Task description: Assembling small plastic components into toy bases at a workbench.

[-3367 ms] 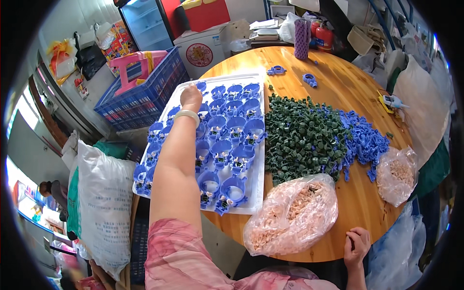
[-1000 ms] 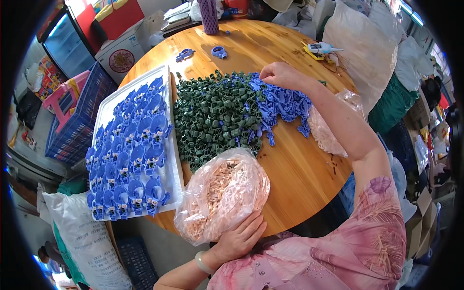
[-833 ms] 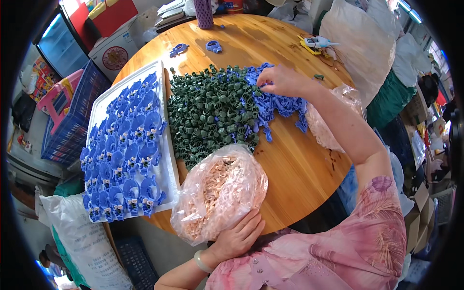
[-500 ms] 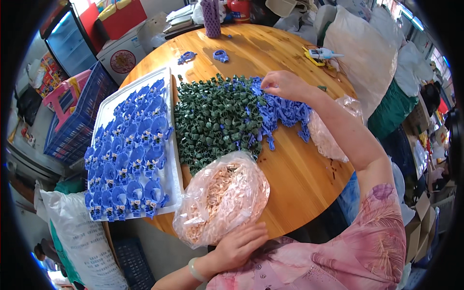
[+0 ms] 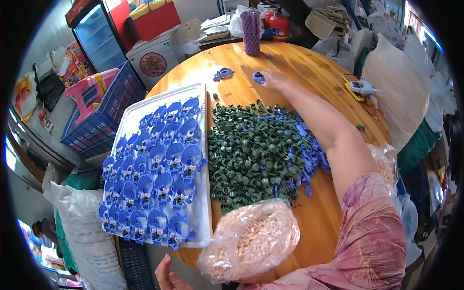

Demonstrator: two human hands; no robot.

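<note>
My right hand point(image 5: 273, 80) reaches to the far part of the round wooden table, its fingers closed at the edge of a blue ring-shaped plastic part point(image 5: 258, 77). A second blue plastic part point(image 5: 223, 73) lies to its left. Under my right forearm spreads a heap of small dark green plastic pieces point(image 5: 251, 150), with blue plastic pieces point(image 5: 314, 150) at its right side. My left hand point(image 5: 170, 277) is low at the lower edge, fingers apart and holding nothing. Beside it, a clear bag of pale pink pieces point(image 5: 256, 241) stands at the table's near edge.
A white tray point(image 5: 207, 193) with rows of blue assembled parts is on the left. A purple perforated holder point(image 5: 251, 33) stands at the back, a glue gun point(image 5: 361, 88) at the right. A second bag of pale pieces point(image 5: 384, 162) sits at the right edge.
My right hand has moved from the blue pieces out to the ring-shaped part farther away. My left hand has left the bag and dropped down to the left. The whole view has shifted.
</note>
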